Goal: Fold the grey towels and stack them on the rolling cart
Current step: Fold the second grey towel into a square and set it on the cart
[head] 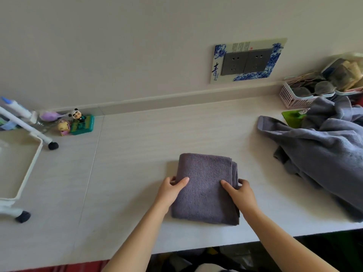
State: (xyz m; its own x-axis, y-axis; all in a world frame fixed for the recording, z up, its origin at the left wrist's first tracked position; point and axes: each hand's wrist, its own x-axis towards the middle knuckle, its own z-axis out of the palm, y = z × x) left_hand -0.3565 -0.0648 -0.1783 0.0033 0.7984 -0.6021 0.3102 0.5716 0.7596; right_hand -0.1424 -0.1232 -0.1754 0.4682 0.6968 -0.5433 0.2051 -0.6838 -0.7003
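A folded grey towel (206, 179) lies as a thick square on the white table (127, 154), near its front edge. My left hand (170, 190) grips its left side, thumb on top and fingers tucked under the edge. On the right side my right hand (240, 193) holds the layered edges the same way. A heap of unfolded grey towels (324, 150) sprawls at the right end of the table. The white rolling cart (29, 163) stands at the far left, its tray bare in the part I can see.
Small toy figures and a green box (78, 123) sit by the wall next to the cart. A pink basket (294, 95) of dark items stands at the back right, a green card (292, 116) in front of it. Wall sockets (247, 61) are above the table.
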